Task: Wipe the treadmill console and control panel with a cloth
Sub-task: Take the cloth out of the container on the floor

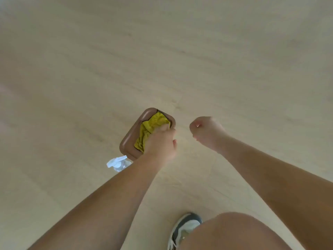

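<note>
Yellow cloth (153, 127): lying crumpled in the brown tray (129, 139) on the pale wood floor (72, 87).
Left hand (160, 145): I am gripping the cloth, fingers curling into it.
Right hand (207, 132): I am curling it into a fist on nothing, just beside the tray.
Spray bottle (118, 162): sitting against the tray's near end.

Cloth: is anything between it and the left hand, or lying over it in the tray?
Nothing visible does. The left hand grips the cloth, which lies on top in the tray. The spray bottle sits beside the tray, clear of the cloth. The treadmill is not in view.
</note>
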The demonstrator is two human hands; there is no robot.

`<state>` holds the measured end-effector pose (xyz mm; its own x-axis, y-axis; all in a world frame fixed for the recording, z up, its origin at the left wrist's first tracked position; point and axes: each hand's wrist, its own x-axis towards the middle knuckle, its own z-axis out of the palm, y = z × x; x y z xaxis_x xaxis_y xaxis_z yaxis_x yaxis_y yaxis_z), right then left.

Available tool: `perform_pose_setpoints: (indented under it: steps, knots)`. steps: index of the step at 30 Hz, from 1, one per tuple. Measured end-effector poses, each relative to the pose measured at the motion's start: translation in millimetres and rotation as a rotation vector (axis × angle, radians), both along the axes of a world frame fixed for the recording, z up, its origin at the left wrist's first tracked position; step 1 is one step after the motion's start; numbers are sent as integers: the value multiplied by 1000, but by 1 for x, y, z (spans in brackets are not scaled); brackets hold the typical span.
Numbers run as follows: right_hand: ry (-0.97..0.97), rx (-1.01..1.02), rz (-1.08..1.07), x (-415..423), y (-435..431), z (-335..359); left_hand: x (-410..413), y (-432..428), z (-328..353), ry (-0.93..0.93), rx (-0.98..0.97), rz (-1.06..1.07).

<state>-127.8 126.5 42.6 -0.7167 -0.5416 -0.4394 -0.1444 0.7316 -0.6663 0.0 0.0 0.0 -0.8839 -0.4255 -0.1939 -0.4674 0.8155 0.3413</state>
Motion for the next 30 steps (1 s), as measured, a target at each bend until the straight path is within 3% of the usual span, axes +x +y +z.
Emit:
perform_pose_setpoints:
  steps: [4,6,11,16,20,25,30]
  knots:
    - [-47,30,96,11,-15,-7,23,-22,-26,-281,71,96]
    - [-79,20,101,11,-13,-11,29,-23,-40,-329,106,91]
    - [-94,16,86,-4,16,-13,25,-27,-53,-231,-82,48]
    - [-110,-20,22,-21,51,8,-12,-19,-26,-109,3,190]
    - [-146,-51,-59,-35,80,32,-6,-25,-19,-492,14,80]
    - [-104,1,50,-28,66,20,6,-17,-35,-325,-75,138]
    - [-172,-10,96,-17,32,3,5,-6,-31,-60,167,246]
